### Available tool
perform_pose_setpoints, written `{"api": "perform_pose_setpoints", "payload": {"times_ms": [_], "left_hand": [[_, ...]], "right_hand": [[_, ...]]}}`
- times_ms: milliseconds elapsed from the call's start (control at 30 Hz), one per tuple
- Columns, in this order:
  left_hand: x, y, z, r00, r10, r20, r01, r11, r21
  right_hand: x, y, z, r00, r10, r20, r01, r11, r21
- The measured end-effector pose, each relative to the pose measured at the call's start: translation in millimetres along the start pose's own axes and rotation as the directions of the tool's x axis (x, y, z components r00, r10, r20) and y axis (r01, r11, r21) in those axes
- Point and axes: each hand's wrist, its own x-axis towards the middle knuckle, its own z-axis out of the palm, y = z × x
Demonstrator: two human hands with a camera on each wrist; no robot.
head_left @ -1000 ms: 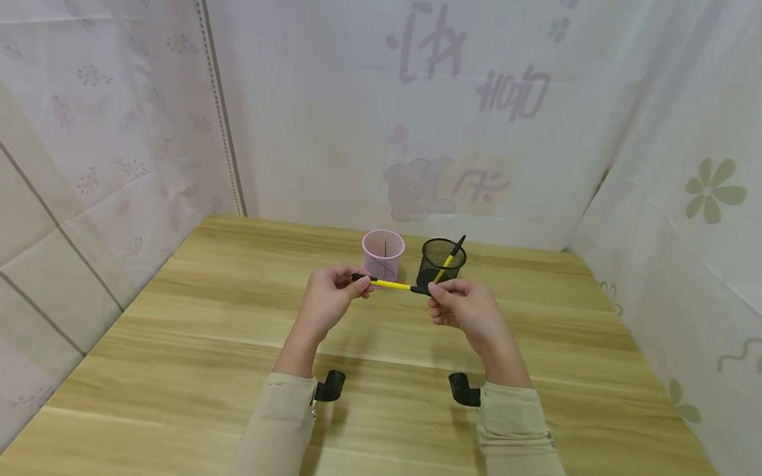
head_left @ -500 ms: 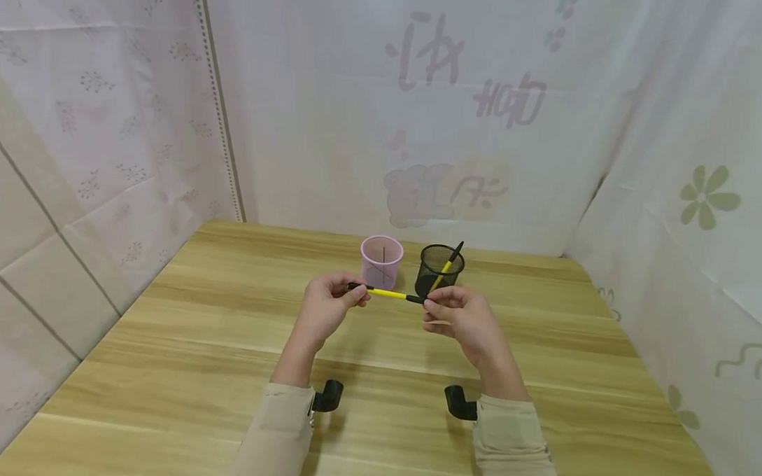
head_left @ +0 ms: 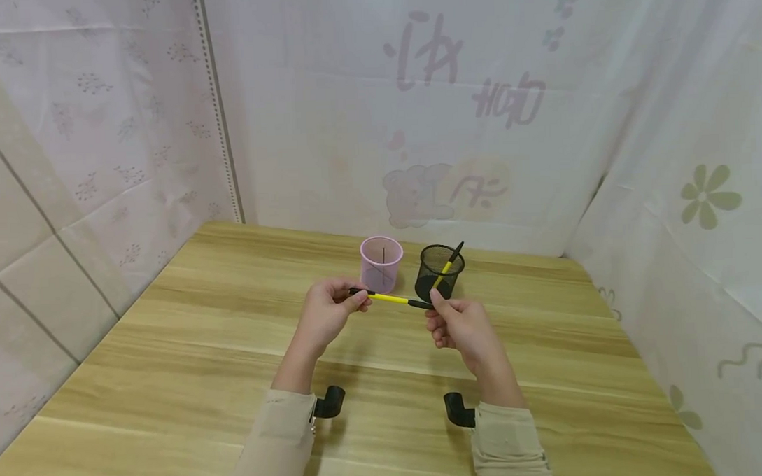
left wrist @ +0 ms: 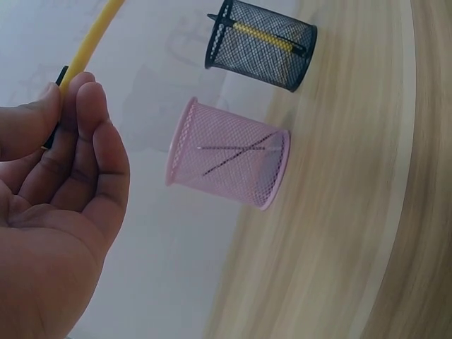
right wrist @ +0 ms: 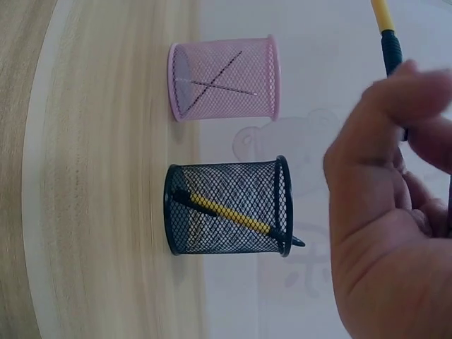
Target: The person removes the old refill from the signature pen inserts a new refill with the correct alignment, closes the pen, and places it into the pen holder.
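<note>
Between both hands a yellow pen (head_left: 391, 298) with black ends lies roughly level above the table. My left hand (head_left: 324, 311) pinches its clip end between thumb and fingers. My right hand (head_left: 465, 329) pinches the dark grip end, with the tip hidden behind the thumb and fingers. Just beyond the hands stands a pink mesh pen cup (left wrist: 224, 155) holding two thin, crossed sticks like pen refills (right wrist: 224, 88). To its right is a black mesh pen cup (right wrist: 226, 173), where another yellow and black pen (right wrist: 229, 215) leans with its end above the rim.
Both cups stand upright on a wood-grain table (head_left: 233, 341), near its back edge. Printed curtains (head_left: 327, 128) hang behind and at both sides. A black bent mount (head_left: 331, 401) sticks out from the left sleeve, and a matching mount (head_left: 459, 410) from the right.
The scene has shifted slightly down in view. My right thumb has moved up along the pen's grip and the right fingers have curled in more. The left hand keeps its hold.
</note>
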Motion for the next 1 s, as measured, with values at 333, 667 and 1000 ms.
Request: {"api": "perform_pose_setpoints", "payload": {"times_ms": [333,667,1000], "left_hand": [[0.1,-0.3,5.3,1.0,-0.008,-0.007,0.008,1.0,-0.008],[-0.1,-4.7,3.2,1.0,-0.001,-0.009,0.001,1.0,-0.017],[-1.4,-3.8,1.2,1.0,-0.005,-0.015,0.005,1.0,-0.018]], "right_hand": [[0.4,-0.1,0.1,0.998,-0.032,-0.051,0.033,0.999,0.017],[-0.8,-2.3,2.8,0.997,-0.055,-0.055,0.059,0.996,0.069],[-0.8,-5.1,5.7,0.993,-0.092,-0.081,0.1,0.988,0.114]]}}
